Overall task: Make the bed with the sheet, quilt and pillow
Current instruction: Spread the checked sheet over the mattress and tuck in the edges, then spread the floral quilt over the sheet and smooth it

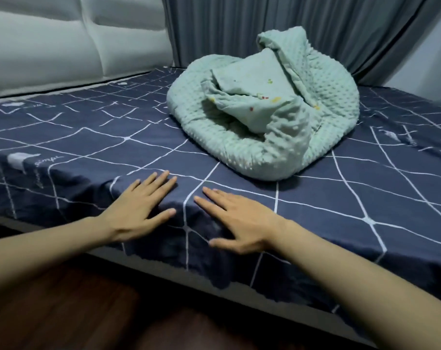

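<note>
- Matt woven cloth: sheet [315,198]
- Soft cloth, raised nubby dots: quilt [335,97]
- Smooth padded upholstery: headboard [50,46]
- Dark, faintly glossy wood: floor [62,311]
- Pleated matt fabric: curtain [340,26]

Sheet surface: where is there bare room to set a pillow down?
The widest free patch of sheet runs from the headboard to the bunched quilt. A smaller patch lies right of the quilt. Left hand and right hand crowd the near edge.

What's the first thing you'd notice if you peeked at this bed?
Probably the crumpled green quilt, heaped on the far right side of the bed. Next, the two hands, left hand and right hand, pressed flat on the dark blue sheet at the near edge.
</note>
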